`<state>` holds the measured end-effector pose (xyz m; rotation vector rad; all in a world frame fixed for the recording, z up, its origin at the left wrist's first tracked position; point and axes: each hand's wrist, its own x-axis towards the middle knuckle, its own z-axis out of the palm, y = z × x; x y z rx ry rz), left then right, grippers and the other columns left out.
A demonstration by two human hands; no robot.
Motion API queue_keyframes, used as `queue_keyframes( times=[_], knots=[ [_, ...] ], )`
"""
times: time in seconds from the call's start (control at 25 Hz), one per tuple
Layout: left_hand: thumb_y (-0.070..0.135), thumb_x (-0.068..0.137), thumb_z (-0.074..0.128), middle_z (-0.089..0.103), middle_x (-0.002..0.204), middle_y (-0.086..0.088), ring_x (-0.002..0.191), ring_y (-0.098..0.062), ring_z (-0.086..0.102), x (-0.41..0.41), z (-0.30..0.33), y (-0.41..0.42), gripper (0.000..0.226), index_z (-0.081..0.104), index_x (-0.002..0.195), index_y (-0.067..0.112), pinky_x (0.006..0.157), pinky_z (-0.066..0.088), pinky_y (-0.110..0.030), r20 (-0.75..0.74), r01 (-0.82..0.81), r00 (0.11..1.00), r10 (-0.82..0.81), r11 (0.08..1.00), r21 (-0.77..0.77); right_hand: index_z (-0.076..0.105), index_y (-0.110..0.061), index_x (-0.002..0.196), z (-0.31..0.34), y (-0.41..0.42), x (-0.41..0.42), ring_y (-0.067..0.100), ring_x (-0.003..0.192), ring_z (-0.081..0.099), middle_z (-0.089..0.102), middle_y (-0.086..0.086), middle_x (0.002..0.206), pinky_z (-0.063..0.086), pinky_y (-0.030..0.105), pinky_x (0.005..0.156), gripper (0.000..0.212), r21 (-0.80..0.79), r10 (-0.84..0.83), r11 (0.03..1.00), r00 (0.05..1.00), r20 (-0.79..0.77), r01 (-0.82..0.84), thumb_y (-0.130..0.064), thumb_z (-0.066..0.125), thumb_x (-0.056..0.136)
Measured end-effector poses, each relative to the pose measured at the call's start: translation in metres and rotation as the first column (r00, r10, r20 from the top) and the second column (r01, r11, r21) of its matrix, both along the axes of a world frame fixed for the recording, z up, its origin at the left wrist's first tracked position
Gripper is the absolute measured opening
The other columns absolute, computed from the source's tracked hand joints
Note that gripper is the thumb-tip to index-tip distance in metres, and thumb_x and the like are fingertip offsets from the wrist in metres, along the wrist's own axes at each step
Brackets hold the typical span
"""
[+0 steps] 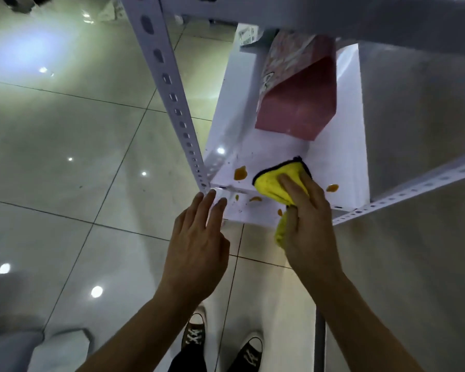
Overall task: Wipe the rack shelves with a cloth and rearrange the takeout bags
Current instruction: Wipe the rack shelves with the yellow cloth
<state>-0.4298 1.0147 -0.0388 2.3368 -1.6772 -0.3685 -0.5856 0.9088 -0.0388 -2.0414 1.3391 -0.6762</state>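
Pink takeout bag (pixel 298 103) stands far on the white shelf (pixel 341 157); contents not visible. Right hand (pixel 306 226) grips the yellow cloth (pixel 273 183) under curled fingers at the near edge, between orange stains (pixel 240 173). Left hand (pixel 196 245), fingers straight, touches the shelf's near-left corner.

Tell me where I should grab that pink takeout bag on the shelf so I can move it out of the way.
Grip the pink bag across its near, flat bottom end, coming from the front of the shelf. It lies on its side with that end pointing at you, while its top sits deeper under the upper shelf. The left hand is free; the right hand holds the yellow cloth.
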Motion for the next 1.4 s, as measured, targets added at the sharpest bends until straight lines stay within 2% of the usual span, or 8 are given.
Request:
queue_keyframes(
  times=[0.16,0.32,0.44,0.68,0.92,1.08,1.28,1.4],
  knots=[
    [0.008,0.086,0.063,0.037,0.158,-0.012,0.149,-0.030,0.028,0.018,-0.020,-0.001,0.065,0.042,0.147,0.011,0.116,0.026,-0.041,0.005,-0.037,0.999,0.037,0.999,0.009,0.056,-0.015,0.143,-0.029,-0.029,0.087,0.035,0.147,0.032,0.034,0.011,0.161,0.032,0.048,0.118,0.057,-0.161,0.116,0.979,0.989,-0.091,-0.129,0.007,0.050,0.090],
    [0.002,0.081,0.069,0.048,0.150,-0.010,0.143,-0.029,0.039,0.033,-0.033,0.010,0.063,0.051,0.140,0.010,0.111,0.030,-0.041,-0.020,-0.043,0.999,0.044,0.999,0.021,0.050,-0.022,0.147,-0.068,-0.069,0.148,0.034,0.150,0.026,0.027,0.006,0.165,0.024,0.046,0.122,0.048,-0.102,0.294,0.932,0.891,-0.345,-0.347,-0.014,0.047,0.100],
    [-0.006,0.076,0.070,0.056,0.143,-0.013,0.137,-0.032,0.047,0.035,-0.042,0.009,0.062,0.056,0.135,0.006,0.108,0.036,-0.043,-0.035,-0.022,0.999,0.023,1.000,0.013,0.044,-0.028,0.151,-0.095,-0.081,0.148,0.031,0.144,0.033,0.025,0.002,0.165,0.028,0.040,0.117,0.047,-0.059,0.295,0.926,0.813,-0.502,-0.372,-0.025,0.042,0.104],
    [-0.009,0.074,0.070,0.058,0.140,-0.013,0.134,-0.033,0.050,0.022,-0.053,-0.002,0.062,0.058,0.132,0.004,0.106,0.038,-0.041,-0.114,0.024,0.993,-0.022,1.000,0.019,0.040,-0.027,0.152,-0.090,-0.075,0.090,0.031,0.134,0.042,0.031,0.005,0.161,0.036,0.041,0.108,0.055,-0.158,-0.007,0.983,0.842,-0.539,-0.092,-0.015,0.039,0.098],
    [0.001,0.082,0.061,0.043,0.152,-0.016,0.142,-0.033,0.040,0.012,-0.063,-0.033,0.064,0.044,0.144,0.002,0.111,0.041,-0.047,-0.093,0.117,0.989,-0.119,0.993,-0.029,0.047,-0.018,0.149,-0.086,-0.074,-0.001,0.036,0.135,0.043,0.040,0.014,0.155,0.035,0.044,0.112,0.056,-0.142,-0.176,0.983,0.837,-0.518,0.119,-0.005,0.053,0.094],
    [0.003,0.084,0.055,0.031,0.158,-0.017,0.147,-0.032,0.029,0.022,-0.068,-0.048,0.071,0.031,0.151,0.004,0.114,0.037,-0.044,-0.086,0.072,0.994,-0.072,0.997,0.003,0.045,-0.016,0.151,-0.082,-0.082,-0.017,0.039,0.140,0.037,0.034,0.016,0.159,0.033,0.049,0.115,0.052,-0.071,-0.212,0.977,0.849,-0.484,0.203,-0.008,0.048,0.100],
    [0.006,0.091,0.049,0.020,0.164,-0.016,0.153,-0.027,0.017,0.028,-0.078,-0.039,0.067,0.026,0.153,0.002,0.121,0.026,-0.039,-0.081,0.063,0.995,-0.060,0.997,0.036,0.055,-0.023,0.143,-0.086,-0.043,0.027,0.040,0.139,0.040,0.040,0.011,0.157,0.035,0.049,0.114,0.060,-0.086,0.020,0.994,0.898,-0.440,-0.065,0.001,0.058,0.088],
    [0.005,0.094,0.043,0.014,0.165,-0.016,0.154,-0.026,0.008,0.030,-0.083,-0.034,0.063,0.023,0.154,0.001,0.126,0.010,-0.033,-0.062,0.066,0.996,-0.063,0.997,0.040,0.041,-0.032,0.152,-0.088,-0.044,0.085,0.031,0.148,0.027,0.024,0.002,0.166,0.023,0.045,0.121,0.056,-0.047,0.203,0.965,0.852,-0.483,-0.257,-0.016,0.052,0.099]
  ],
)
